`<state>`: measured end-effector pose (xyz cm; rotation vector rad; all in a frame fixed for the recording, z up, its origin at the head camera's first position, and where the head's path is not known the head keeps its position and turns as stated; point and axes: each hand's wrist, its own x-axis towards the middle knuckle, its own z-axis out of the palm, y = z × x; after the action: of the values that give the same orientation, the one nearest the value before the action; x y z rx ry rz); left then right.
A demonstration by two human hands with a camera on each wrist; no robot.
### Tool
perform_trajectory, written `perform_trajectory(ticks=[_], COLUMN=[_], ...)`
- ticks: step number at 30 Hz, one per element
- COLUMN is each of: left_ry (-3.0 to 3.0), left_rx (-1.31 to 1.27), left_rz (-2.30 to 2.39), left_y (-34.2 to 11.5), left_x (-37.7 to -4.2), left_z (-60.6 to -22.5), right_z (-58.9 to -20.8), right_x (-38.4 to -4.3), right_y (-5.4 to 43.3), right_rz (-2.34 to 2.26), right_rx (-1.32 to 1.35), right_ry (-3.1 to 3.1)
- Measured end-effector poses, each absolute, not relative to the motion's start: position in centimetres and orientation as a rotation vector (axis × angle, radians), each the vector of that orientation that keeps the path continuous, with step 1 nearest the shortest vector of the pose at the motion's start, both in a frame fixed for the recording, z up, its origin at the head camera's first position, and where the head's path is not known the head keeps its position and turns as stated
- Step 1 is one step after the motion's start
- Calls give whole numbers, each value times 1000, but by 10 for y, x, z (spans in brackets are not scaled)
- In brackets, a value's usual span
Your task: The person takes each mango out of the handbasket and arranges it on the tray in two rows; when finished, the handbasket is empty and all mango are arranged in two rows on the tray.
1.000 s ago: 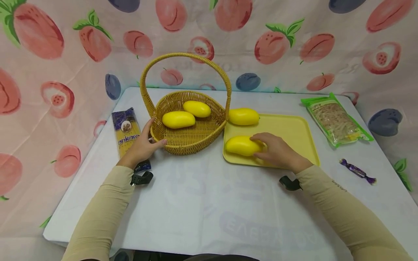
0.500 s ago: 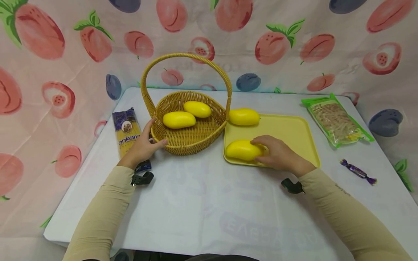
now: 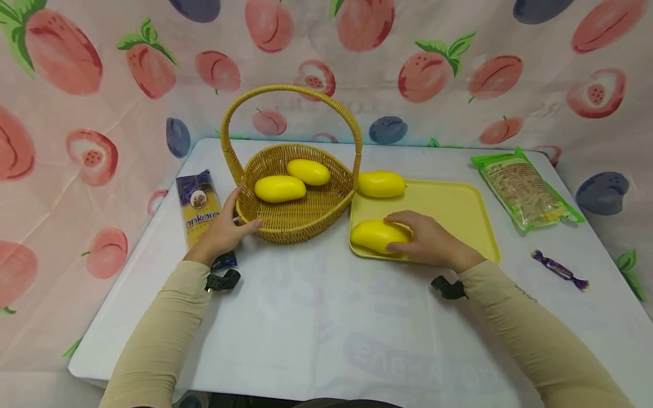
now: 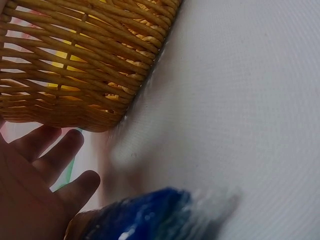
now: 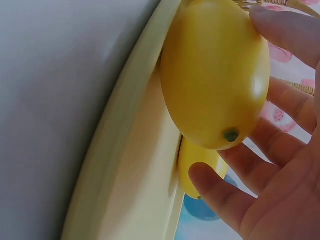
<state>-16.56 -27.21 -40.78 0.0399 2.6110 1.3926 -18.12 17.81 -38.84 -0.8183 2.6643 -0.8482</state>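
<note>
My left hand (image 3: 221, 232) holds the near left side of a wicker basket (image 3: 301, 232), thumb and index finger spread along its rim. In the left wrist view, the other fingers (image 4: 60, 155) spread below the woven wall (image 4: 95, 65). Two yellow mangoes, a front one (image 3: 280, 188) and a rear one (image 3: 308, 171), lie inside the basket. My right hand (image 3: 431, 241) grips another mango (image 3: 377, 236) at the near left corner of a yellow tray (image 3: 449, 221), thumb and fingers on opposite sides. One more mango (image 3: 381, 185) lies at the tray's far left corner.
A blue and yellow Ankara pasta packet (image 3: 199, 204) lies left of the basket, partly behind my left hand. A green-edged food bag (image 3: 528, 190) and a purple wrapped candy (image 3: 559, 270) lie on the right of the white-covered table (image 3: 326, 340). The basket's tall handle (image 3: 293, 88) arches upward.
The mango under my right hand has shifted slightly toward me and tilted, and my right fingers have moved a little farther over it. My left hand and the basket stay in place.
</note>
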Motion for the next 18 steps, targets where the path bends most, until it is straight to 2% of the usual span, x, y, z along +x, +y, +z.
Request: perform_trajectory(ticks=[18], left_ry=[2613], left_rx=[34], left_rz=[1392], left_y=[-273], left_x=[-167], left_z=[-410], right_z=[-387], right_x=[-176], right_y=[176], right_rz=[-869], right_rx=[-921], right_ry=[2663])
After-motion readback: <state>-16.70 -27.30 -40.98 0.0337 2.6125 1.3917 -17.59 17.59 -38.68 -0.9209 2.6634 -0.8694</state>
